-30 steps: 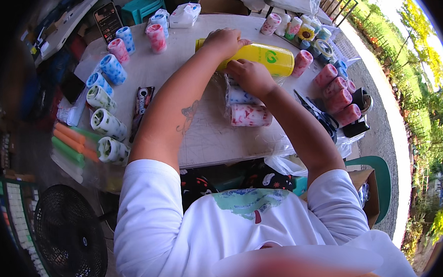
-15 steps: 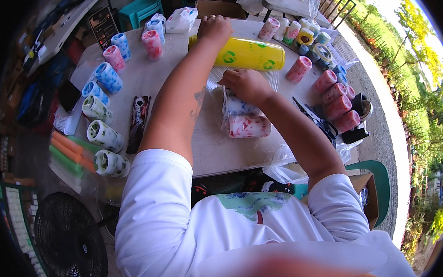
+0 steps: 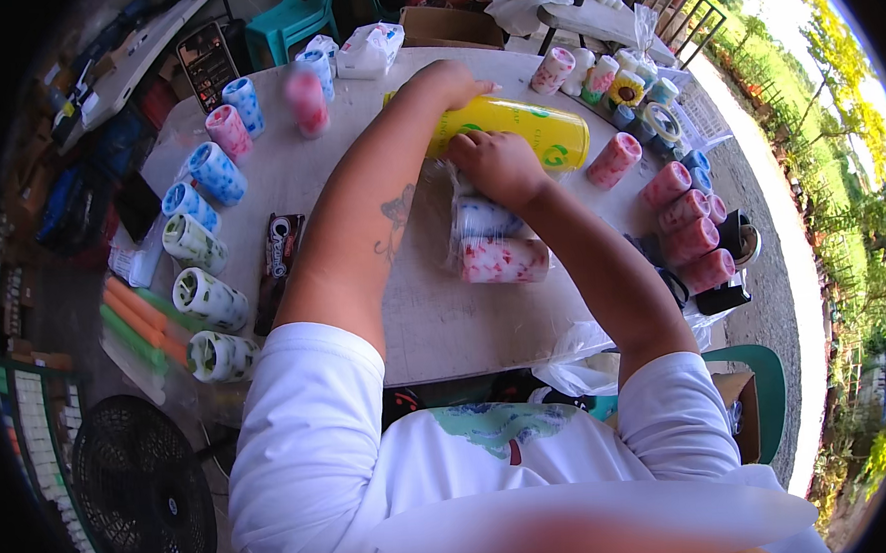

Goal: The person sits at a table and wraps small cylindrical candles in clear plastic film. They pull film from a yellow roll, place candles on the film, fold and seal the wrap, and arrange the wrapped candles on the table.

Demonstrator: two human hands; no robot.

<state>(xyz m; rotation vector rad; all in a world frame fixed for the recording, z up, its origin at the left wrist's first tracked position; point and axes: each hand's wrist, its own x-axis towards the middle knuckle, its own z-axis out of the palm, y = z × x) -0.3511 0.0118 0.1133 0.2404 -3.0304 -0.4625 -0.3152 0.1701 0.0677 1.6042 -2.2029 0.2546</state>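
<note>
Compared with earlier frame, right hand (image 3: 500, 163) is sitting closer to yellow, green-printed cylindrical roll (image 3: 540, 126), touching near side. Roll is lying across pale surface (image 3: 415, 318), beyond red-flecked white cylinder (image 3: 505, 260) and blue-flecked white cylinder (image 3: 485, 218). Left hand (image 3: 451, 84) is covering roll's left part; closure cannot be told. Right grip is curling; hold unconfirmed, cannot tell. Advisable: keeping roll steady, cylinders undisturbed.

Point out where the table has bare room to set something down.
Bare: the near tabletop, between left forearm and right forearm, below the film-wrapped cylinders; also the stretch between left forearm and the left-side cylinder row, above the dark packet. Crowded: the right side, with pinkish cylinders and a tape roll.
</note>
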